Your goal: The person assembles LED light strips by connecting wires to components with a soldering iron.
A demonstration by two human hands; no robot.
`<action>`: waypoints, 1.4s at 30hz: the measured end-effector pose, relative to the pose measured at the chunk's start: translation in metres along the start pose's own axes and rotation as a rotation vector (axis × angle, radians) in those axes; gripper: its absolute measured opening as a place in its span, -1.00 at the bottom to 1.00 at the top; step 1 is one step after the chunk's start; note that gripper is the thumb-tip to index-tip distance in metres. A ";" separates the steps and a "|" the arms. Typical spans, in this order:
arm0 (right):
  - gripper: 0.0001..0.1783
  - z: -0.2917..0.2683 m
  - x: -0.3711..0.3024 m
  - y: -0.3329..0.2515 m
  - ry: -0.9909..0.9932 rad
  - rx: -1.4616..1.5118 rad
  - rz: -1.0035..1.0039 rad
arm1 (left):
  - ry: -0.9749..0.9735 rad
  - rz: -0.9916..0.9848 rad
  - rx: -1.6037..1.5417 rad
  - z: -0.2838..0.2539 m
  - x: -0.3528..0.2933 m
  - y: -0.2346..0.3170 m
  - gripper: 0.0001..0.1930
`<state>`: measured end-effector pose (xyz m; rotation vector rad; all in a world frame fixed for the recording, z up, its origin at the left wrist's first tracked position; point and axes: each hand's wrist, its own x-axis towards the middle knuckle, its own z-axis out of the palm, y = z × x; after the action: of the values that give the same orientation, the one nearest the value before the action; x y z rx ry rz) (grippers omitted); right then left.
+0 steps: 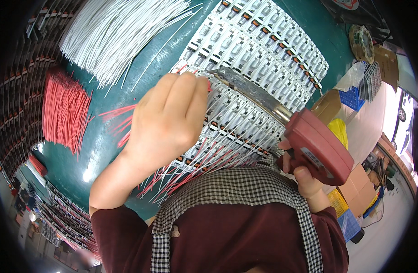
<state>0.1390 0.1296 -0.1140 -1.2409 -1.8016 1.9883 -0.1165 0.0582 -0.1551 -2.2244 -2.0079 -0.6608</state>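
Note:
My left hand (168, 113) is closed over the panel, its fingers pinched around several thin red wires (118, 110) whose blurred ends trail out to the left. A little red shows at its fingertips. My right hand (305, 179) grips a dark red soldering gun (320, 148) by its handle. The gun's long dark tip points up and left and ends just beside my left fingertips. Below both lies a panel of small white modules (263, 54) in rows, with metallic parts and orange-and-black pieces. Red and white wires (209, 157) fan from its near rows. My left hand hides part of the panel.
On the green table (145, 63) lie a big bundle of white wires (122, 36) at the far left and a pile of red wires (65, 109) nearer. Racks (17, 91) line the left. A tape roll (361, 43), blue basket (352, 98) and cardboard boxes (358, 184) are at right.

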 end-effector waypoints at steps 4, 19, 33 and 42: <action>-0.22 -0.001 -0.002 0.001 0.006 0.033 0.036 | 0.019 0.007 0.001 0.001 0.001 0.001 -0.83; -0.24 -0.006 -0.003 0.005 -0.009 -0.031 0.064 | -0.042 -0.007 0.013 0.001 0.003 0.005 -0.81; -0.48 -0.009 -0.006 0.007 -0.014 -0.236 0.078 | -0.068 -0.014 0.051 -0.001 0.006 0.009 -0.82; -0.28 -0.007 -0.015 -0.001 0.035 0.147 0.071 | -0.122 -0.017 0.093 -0.004 0.007 0.011 -0.81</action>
<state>0.1526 0.1259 -0.1060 -1.3024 -1.5847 2.0810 -0.1069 0.0616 -0.1468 -2.2467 -2.0682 -0.4332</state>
